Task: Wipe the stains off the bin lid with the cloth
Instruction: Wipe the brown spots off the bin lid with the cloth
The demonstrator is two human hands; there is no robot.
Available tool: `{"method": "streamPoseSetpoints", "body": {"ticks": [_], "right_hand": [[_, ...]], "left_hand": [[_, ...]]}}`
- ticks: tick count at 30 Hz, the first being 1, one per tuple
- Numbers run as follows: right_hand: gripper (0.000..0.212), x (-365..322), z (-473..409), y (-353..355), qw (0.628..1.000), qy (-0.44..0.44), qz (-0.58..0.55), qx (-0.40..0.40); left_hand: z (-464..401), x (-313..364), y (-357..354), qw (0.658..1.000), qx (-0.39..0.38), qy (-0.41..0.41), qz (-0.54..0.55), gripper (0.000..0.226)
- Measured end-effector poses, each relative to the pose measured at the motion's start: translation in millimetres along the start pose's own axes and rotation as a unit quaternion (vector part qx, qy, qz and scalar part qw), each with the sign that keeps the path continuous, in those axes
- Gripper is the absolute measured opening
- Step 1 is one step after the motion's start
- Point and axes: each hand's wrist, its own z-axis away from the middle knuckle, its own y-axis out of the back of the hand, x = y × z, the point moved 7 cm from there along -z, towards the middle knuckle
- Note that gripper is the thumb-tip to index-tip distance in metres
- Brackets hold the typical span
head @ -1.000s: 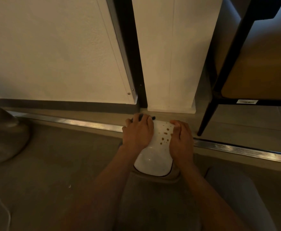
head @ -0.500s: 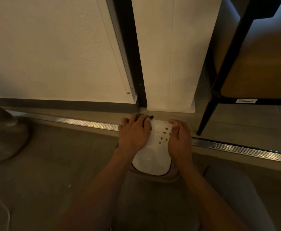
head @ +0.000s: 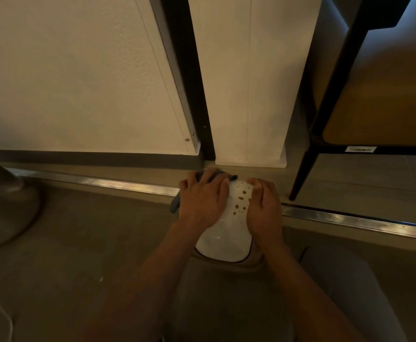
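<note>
A white bin lid (head: 223,239) with a dark rim lies low in the middle of the head view, with several brown stains (head: 241,198) on its far half. My left hand (head: 202,198) lies on the lid's left far side, pressing a blue-grey cloth (head: 176,206) that shows at the hand's left edge and past the fingertips. My right hand (head: 263,208) grips the lid's right edge with curled fingers. The bin body under the lid is mostly hidden.
A white wall panel (head: 78,82) and a white post (head: 251,95) stand just behind the bin. A dark-legged chair (head: 325,119) stands at the right. A metal floor strip (head: 350,218) runs across the floor. A grey rounded object (head: 4,206) sits at the left.
My left hand has slid slightly left on the lid, and more of the cloth now shows at the hand's left edge. My right hand has stayed on the lid's right edge.
</note>
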Motion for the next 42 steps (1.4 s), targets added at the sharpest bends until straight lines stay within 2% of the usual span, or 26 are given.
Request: {"method": "streamPoseSetpoints", "body": {"ticks": [4,6,9,12,15,19,22,25,28,30,32,35,40,42], "right_hand": [[0.032,1,0,-2,1.000,-0.008,0.026,-0.009],[0.030,1,-1,-3,0.999,-0.007,0.032,-0.011],[0.030,1,-1,-2,1.000,0.001,0.027,-0.010],[0.030,2,-1,-1,1.000,-0.002,0.021,-0.008],[0.035,3,-1,-2,1.000,0.002,0.021,-0.009],[0.034,1,0,-6,0.999,0.015,0.024,-0.021],[0.030,2,1,-6,0.999,0.009,0.026,-0.016],[0.028,-1,2,-5,0.999,0.007,0.030,-0.013],[0.020,-1,2,-5,0.999,-0.004,0.025,-0.026],[0.026,-1,2,-6,0.999,-0.004,0.037,-0.028],[0.030,-2,3,-6,0.999,-0.003,0.041,-0.026],[0.030,-2,3,-6,0.999,0.000,0.036,-0.028],[0.029,-2,3,-5,0.999,0.002,0.025,-0.027],[0.031,-1,3,-5,0.999,0.003,0.018,-0.027]], "left_hand": [[40,0,4,0.993,0.050,-0.101,-0.027,0.048],[48,-16,3,0.992,0.041,-0.121,-0.016,0.048],[25,-34,-1,0.998,0.020,-0.065,0.012,0.050],[5,-22,1,0.998,0.025,-0.001,0.053,0.052],[21,-6,2,0.997,0.052,-0.041,0.032,0.047],[42,-37,4,0.990,0.054,-0.127,0.016,0.046],[23,-48,6,0.995,0.050,-0.080,0.012,0.045],[9,-27,8,0.998,0.065,-0.020,0.012,0.046],[28,0,14,0.991,0.116,-0.062,-0.020,0.039],[49,8,15,0.983,0.139,-0.122,-0.023,0.039],[55,-2,18,0.979,0.145,-0.143,-0.020,0.040],[46,-24,21,0.984,0.121,-0.128,-0.017,0.041],[8,-32,21,0.995,0.090,-0.022,0.042,0.042],[9,-18,21,0.994,0.103,-0.044,0.013,0.040]]}}
